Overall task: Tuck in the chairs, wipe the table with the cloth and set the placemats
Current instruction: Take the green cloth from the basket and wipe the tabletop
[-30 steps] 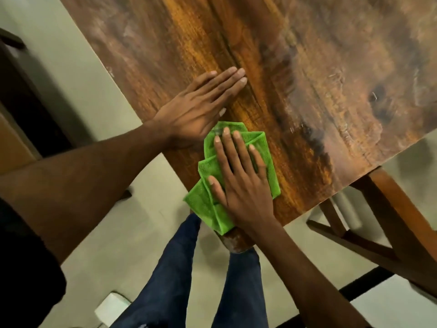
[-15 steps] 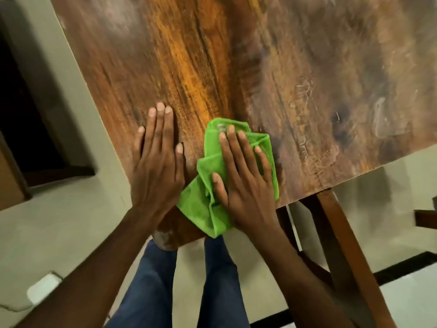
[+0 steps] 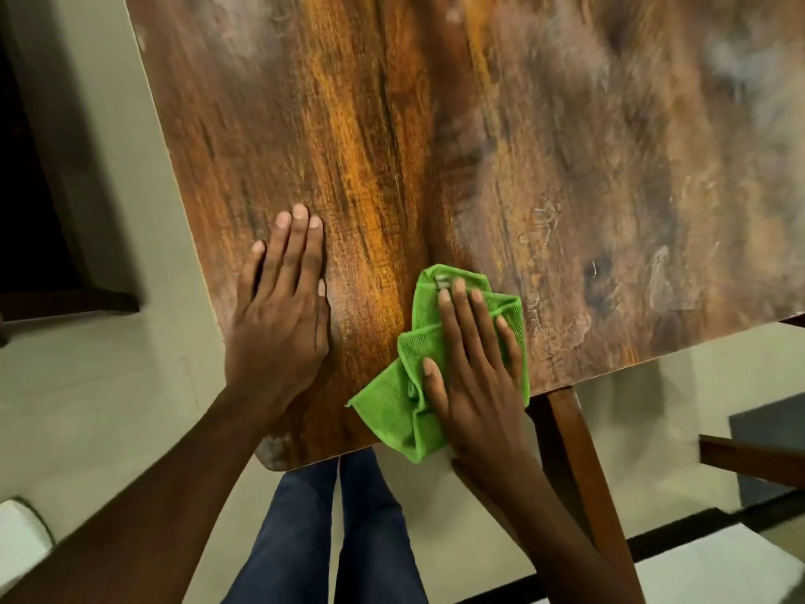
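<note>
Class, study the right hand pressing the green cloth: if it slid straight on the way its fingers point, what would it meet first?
Nothing but bare table, it seems: the right hand on the green cloth points up the wood, free as far as the picture shows.

A wooden table (image 3: 501, 146) with streaked brown and orange grain fills most of the view, one rounded corner pointing toward the near edge. On it, near that corner, lies a crumpled green cloth (image 3: 405, 403), its near tip overhanging the edge. The right hand (image 3: 475, 372) presses flat on the cloth. The left hand (image 3: 281, 311) rests flat on the bare wood to the left, apart from the cloth.
</note>
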Motion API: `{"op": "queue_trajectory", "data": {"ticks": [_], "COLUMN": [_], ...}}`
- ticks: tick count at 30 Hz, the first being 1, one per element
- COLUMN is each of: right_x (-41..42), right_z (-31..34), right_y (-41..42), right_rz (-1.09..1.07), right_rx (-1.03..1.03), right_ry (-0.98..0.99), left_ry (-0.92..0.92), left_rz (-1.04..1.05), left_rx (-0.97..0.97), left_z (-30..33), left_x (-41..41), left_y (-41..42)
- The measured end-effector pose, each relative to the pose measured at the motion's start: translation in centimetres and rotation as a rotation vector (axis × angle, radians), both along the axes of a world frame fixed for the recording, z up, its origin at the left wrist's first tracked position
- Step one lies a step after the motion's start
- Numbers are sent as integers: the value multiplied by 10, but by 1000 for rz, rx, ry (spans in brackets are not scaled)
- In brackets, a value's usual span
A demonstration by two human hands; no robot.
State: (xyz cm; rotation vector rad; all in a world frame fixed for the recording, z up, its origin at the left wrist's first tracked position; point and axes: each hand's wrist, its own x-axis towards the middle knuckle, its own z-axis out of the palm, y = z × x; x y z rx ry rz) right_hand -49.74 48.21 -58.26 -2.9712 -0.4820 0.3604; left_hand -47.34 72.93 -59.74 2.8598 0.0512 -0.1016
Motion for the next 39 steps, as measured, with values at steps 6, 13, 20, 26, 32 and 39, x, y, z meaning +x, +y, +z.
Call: {"op": "queue_trajectory", "data": {"ticks": [6,13,20,26,32,39], "right_x": [85,81,18,91,106,60], "right_z": [-7,-6,-4,-9,-10,-13], "right_y": [39,33,-18,3,0,-35], "right_rz": [-12,-3,15,77,103,97], "right_rx": [-11,30,-9,39,37,-16], "right_ry": [-78,-67,5,-66,-31,-39], "left_ry": [19,24,13,11,8,8], "left_rz": [-5,-19,-18,6,24,24], "left_rx": [7,22,29,26,21,23], "left_z": [-1,-3,-5,-1,4,5], "left_x": [0,-2,0,2,3,2], "left_y": [0,1,1,-2,-4,-5]}}
